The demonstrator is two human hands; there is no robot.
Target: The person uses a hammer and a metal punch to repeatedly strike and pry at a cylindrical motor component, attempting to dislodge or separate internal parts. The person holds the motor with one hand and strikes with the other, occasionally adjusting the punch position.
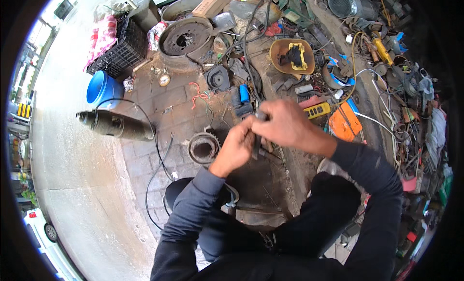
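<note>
Both of my hands are closed at chest height around a dark metal rod or tool (256, 144). My right hand (286, 124) wraps its upper part, with the rounded top end showing by the thumb. My left hand (236, 146) meets it just below and to the left, its fingers partly hidden by the right hand. A hollow round metal housing (193, 150) stands on the paving beside my left hand. Further left lies a long grimy cylindrical motor body (123, 126) with a black cable. Beyond my right hand sit a yellow push-button control (317, 110) and an orange piece (344, 124).
A blue bucket (96, 90), black crate (130, 46) and round metal drums (202, 33) stand at the back. A yellow-brown tray (276, 56) and dense scrap, tools and cables cover the right. The paved road (72, 184), with a parked white car (38, 228), runs along the left.
</note>
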